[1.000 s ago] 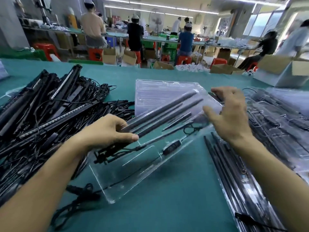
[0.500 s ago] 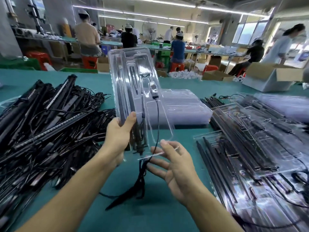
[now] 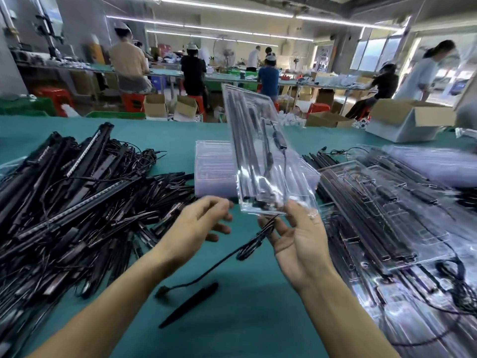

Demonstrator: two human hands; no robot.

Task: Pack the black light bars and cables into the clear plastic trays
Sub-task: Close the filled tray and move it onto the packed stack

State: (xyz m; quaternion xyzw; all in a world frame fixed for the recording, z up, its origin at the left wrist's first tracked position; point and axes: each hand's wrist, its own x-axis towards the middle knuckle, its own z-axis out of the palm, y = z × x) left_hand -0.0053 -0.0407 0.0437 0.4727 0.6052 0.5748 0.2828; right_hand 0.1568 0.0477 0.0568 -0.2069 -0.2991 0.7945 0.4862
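My right hand (image 3: 300, 236) pinches the near edge of the clear tray (image 3: 296, 182), which rises above it. My left hand (image 3: 200, 226) hangs loose and empty alongside. The tray seems light, bendy and slick, I think; the limp cable (image 3: 247, 250) dangles below, so support underneath.

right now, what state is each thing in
clear tray, held up on end, loaded with bars
cable, dangling out of the tray's bottom
right grip, pinches the tray's lower edge
left grip, relaxed, holding nothing
tray stack, lying flat, looks empty
light bar pile, loose, tangled, unpacked
cardboard box, flaps open
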